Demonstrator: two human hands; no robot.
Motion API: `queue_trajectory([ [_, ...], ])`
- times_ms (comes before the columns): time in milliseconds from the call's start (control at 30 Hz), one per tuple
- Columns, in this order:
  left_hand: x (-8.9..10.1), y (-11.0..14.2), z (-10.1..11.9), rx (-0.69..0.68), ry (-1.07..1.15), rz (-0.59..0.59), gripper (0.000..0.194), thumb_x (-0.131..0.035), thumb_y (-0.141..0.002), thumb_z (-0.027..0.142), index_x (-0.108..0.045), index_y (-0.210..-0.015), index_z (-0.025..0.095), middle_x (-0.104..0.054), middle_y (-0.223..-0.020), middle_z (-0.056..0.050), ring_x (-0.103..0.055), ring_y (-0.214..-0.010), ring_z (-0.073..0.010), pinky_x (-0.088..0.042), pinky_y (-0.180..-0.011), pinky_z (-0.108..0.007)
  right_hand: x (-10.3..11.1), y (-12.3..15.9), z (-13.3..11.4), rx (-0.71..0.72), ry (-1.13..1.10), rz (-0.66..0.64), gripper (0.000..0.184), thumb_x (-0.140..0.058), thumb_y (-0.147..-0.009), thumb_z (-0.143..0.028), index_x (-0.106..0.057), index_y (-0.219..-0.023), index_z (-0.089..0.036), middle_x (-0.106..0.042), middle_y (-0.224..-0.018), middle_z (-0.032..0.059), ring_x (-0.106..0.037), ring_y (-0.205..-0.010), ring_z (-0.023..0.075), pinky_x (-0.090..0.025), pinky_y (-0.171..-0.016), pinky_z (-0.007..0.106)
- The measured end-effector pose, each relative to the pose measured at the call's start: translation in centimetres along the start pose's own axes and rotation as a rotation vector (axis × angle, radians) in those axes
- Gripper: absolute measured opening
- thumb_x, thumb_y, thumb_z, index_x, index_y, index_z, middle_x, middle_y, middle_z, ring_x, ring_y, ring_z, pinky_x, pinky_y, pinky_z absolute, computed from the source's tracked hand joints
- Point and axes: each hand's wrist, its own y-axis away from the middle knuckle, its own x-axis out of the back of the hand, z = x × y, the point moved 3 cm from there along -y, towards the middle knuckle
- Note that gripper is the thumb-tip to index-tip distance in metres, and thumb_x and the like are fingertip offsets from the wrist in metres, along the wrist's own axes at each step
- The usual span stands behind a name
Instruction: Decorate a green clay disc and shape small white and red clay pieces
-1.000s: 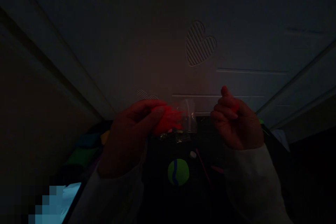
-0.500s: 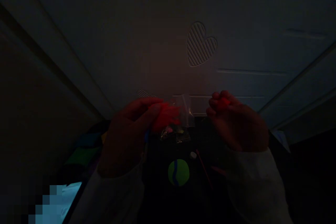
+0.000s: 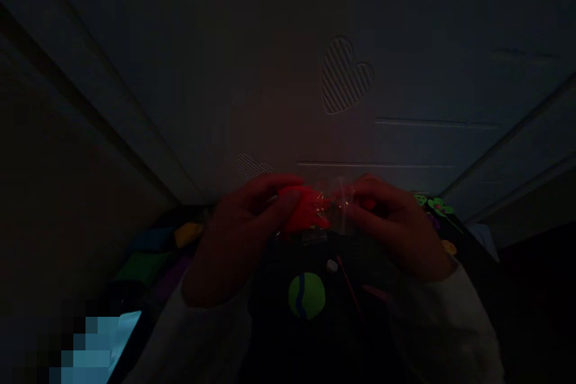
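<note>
A clear zip bag (image 3: 335, 225) with a bright red, soft-looking mass (image 3: 303, 213) inside is held up above the dark surface. My left hand (image 3: 243, 225) is closed on the red-filled end, thumb in front. At the bag's zip edge, my right hand (image 3: 396, 222) pinches with thumb and fingers. A small red lump (image 3: 369, 203) shows within the curl of my right hand. Below the hands lies a round green piece (image 3: 307, 296) with a wavy blue stripe. Beside it are a small white piece (image 3: 332, 266) and a thin pink stick (image 3: 350, 287).
Blue (image 3: 153, 239), green (image 3: 141, 267) and orange packets (image 3: 188, 233) lie at the left. Green flower shapes (image 3: 440, 206) and a small orange piece (image 3: 449, 246) lie at the right. A lit screen (image 3: 121, 336) glows lower left. A pale panel with a ridged heart (image 3: 344, 75) rises behind. The room is dim.
My right hand has moved left and now grips the bag's zip edge. My left hand has shifted slightly right with the bag. The green flower shapes have come into view.
</note>
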Motion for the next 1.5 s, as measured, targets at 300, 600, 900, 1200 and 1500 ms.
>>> queue_trajectory([
  [300,-0.6,0.3,0.2,0.062,-0.022,-0.139,0.028,-0.072,-0.074,0.036,-0.068,-0.101,0.027,-0.075,-0.083,0.005,-0.068,-0.072,-0.0087,-0.051,-0.059,-0.010,-0.3,-0.3,0.0,0.080,0.170,-0.135,0.018,-0.065,-0.081,-0.021,-0.073,-0.097,-0.028,-0.053,-0.075,-0.0020,-0.053,-0.072,0.0110,-0.040,-0.064,0.025],
  [600,-1.1,0.2,0.1,0.073,-0.031,-0.147,0.031,-0.070,-0.075,0.036,-0.062,-0.103,0.024,-0.074,-0.080,0.004,-0.067,-0.068,-0.0096,-0.051,-0.057,-0.013,-1.1,-0.5,-0.4,0.188,0.271,-0.122,0.011,-0.064,-0.081,-0.016,-0.074,-0.086,-0.019,-0.051,-0.068,-0.0022,-0.051,-0.064,0.0087,-0.037,-0.057,0.022],
  [900,-1.4,0.1,0.0,0.109,0.046,-0.144,0.026,-0.073,-0.073,0.033,-0.064,-0.095,0.024,-0.075,-0.080,0.004,-0.068,-0.069,-0.0090,-0.050,-0.055,-0.011,-0.6,0.0,-0.6,0.203,0.246,-0.215,0.009,-0.064,-0.081,-0.018,-0.071,-0.087,-0.020,-0.048,-0.068,-0.0036,-0.049,-0.062,0.0079,-0.036,-0.056,0.022],
  [1200,-1.0,0.3,0.2,0.036,0.017,-0.071,0.028,-0.074,-0.071,0.032,-0.064,-0.096,0.022,-0.073,-0.077,0.002,-0.069,-0.069,-0.0120,-0.053,-0.059,-0.016,-0.3,-0.2,-0.6,0.163,0.380,-0.093,0.016,-0.063,-0.083,-0.026,-0.072,-0.095,-0.021,-0.055,-0.072,-0.0009,-0.053,-0.066,0.0103,-0.038,-0.059,0.024],
  [1500,-1.2,0.7,0.5,-0.069,-0.124,-0.015,0.027,-0.073,-0.072,0.033,-0.065,-0.095,0.023,-0.071,-0.079,0.002,-0.067,-0.069,-0.0121,-0.052,-0.061,-0.019,-0.6,-0.2,-0.8,0.151,0.338,-0.136,0.014,-0.065,-0.081,-0.027,-0.073,-0.089,-0.020,-0.049,-0.065,-0.0030,-0.049,-0.059,0.0087,-0.034,-0.052,0.023],
])
